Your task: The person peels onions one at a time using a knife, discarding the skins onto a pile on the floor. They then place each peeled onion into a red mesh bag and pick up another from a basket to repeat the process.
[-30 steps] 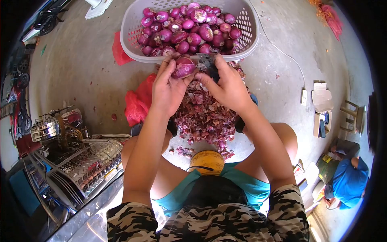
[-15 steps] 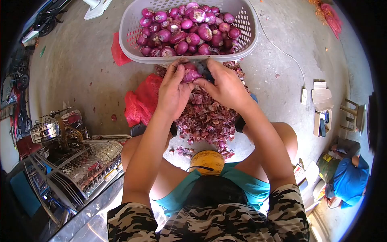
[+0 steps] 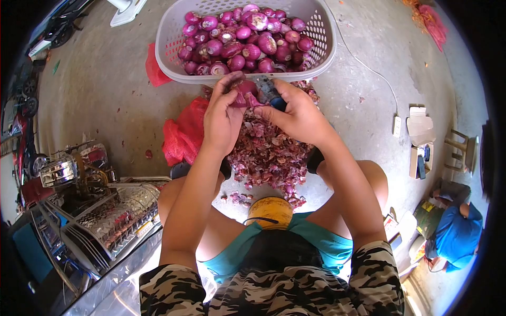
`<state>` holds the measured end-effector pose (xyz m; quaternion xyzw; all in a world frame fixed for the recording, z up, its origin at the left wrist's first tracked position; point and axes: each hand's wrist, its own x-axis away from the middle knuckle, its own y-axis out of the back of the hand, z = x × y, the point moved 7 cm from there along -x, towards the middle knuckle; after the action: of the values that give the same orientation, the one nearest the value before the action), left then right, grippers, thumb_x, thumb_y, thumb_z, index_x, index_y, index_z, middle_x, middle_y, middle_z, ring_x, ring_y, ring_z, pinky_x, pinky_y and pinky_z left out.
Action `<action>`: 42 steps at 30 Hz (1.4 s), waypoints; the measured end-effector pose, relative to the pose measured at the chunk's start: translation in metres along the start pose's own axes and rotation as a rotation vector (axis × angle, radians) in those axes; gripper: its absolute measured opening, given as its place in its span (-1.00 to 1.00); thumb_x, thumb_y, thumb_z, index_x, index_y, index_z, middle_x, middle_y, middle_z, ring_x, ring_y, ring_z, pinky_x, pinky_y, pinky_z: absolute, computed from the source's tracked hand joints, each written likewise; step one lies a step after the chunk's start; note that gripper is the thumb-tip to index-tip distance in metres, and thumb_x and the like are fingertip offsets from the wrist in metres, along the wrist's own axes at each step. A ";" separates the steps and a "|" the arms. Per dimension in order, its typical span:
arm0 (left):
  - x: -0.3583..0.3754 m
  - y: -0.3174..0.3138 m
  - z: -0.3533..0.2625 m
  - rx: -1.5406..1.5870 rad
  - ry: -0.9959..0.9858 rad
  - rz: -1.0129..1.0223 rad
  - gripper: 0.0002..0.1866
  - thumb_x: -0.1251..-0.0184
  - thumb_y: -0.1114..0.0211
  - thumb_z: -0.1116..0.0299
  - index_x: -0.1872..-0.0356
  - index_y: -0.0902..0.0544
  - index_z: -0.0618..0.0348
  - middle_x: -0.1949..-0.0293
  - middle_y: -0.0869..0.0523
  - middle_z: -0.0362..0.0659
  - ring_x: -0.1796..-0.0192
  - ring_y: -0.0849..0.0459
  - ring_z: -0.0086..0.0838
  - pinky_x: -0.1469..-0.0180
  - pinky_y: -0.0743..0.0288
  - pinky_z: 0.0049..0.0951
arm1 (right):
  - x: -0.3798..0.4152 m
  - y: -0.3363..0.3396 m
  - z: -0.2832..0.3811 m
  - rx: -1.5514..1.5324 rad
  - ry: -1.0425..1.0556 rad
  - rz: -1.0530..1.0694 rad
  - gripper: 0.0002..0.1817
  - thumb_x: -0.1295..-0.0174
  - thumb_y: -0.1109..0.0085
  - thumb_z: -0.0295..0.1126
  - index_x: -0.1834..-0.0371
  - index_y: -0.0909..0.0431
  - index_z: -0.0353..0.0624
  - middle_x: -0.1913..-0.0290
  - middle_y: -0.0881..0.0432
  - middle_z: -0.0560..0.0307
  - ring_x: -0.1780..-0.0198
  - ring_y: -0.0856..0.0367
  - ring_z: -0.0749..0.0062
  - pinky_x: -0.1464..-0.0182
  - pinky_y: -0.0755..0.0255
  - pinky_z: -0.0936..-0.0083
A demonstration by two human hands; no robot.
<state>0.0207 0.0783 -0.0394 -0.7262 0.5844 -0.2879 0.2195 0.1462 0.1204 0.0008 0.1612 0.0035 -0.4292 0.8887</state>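
Note:
My left hand [image 3: 220,116] is wrapped round a red onion [image 3: 243,94] with loose papery skin on its right side. My right hand [image 3: 300,113] is closed on a small dark tool [image 3: 268,88], grey and scuffed with a blue part; its kind I cannot tell. The right thumb reaches to the onion's lower right edge, at a flap of skin. Just beyond both hands stands a grey plastic basket [image 3: 211,79], filled with glossy purple onions [image 3: 243,32]. Under the hands lies a heap of onion skins [image 3: 271,152] on the floor.
A red mesh bag [image 3: 182,134] lies left of the skins. Between my legs is a yellow bucket-like thing [image 3: 270,211]. A power strip [image 3: 397,126] with its cable and an open cardboard box [image 3: 420,137] are on the right. A metal-framed vehicle [image 3: 100,221] stands left; a person in blue [image 3: 458,237] is at far right.
The onion has turned and tipped a little to the left in my left hand. My right hand has shifted slightly right, showing more of the dark tool and a pulled flap of skin.

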 end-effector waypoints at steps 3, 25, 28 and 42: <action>0.000 -0.003 0.000 0.076 0.063 0.069 -0.69 -0.41 0.01 0.44 -0.14 -0.37 0.22 -0.08 -0.46 -0.13 -0.14 -0.46 -0.46 -0.23 -0.30 -0.37 | 0.001 0.002 -0.003 -0.107 -0.094 -0.010 -0.62 -0.08 -0.32 -0.41 0.06 -0.47 -0.31 0.26 -0.60 -0.09 0.28 -0.59 0.30 0.17 -0.45 0.39; -0.001 -0.005 -0.002 0.035 0.139 0.057 -0.51 -0.28 -0.16 0.59 -0.25 -0.34 0.22 -0.07 -0.53 -0.11 -0.11 -0.51 -0.47 -0.20 -0.38 -0.47 | -0.002 0.011 -0.009 -0.317 -0.122 -0.160 -0.53 -0.07 -0.24 -0.59 -0.09 -0.38 -0.37 0.15 -0.59 0.18 0.17 -0.50 0.64 0.09 -0.44 0.63; 0.001 -0.003 0.002 -0.128 0.134 0.031 -0.49 -0.27 -0.22 0.55 -0.25 -0.33 0.26 -0.10 -0.51 -0.09 -0.13 -0.50 -0.46 -0.21 -0.37 -0.44 | -0.003 0.014 -0.010 -0.375 -0.083 -0.219 -0.63 -0.06 -0.22 -0.59 0.01 -0.44 -0.32 0.23 -0.58 0.24 0.23 -0.48 0.66 0.13 -0.42 0.63; 0.001 -0.002 -0.011 -0.447 -0.158 -0.022 -0.46 -0.20 -0.37 0.44 -0.19 -0.37 0.26 -0.05 -0.54 -0.11 -0.02 -0.57 -0.50 -0.04 -0.50 -0.52 | -0.004 0.014 0.002 -0.083 -0.066 -0.162 -0.61 -0.07 -0.27 -0.47 0.03 -0.47 -0.37 0.26 -0.58 0.08 0.25 -0.52 0.50 0.12 -0.44 0.53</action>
<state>0.0148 0.0779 -0.0303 -0.7834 0.6066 -0.0963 0.0952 0.1541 0.1305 0.0067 0.1095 0.0051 -0.5043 0.8566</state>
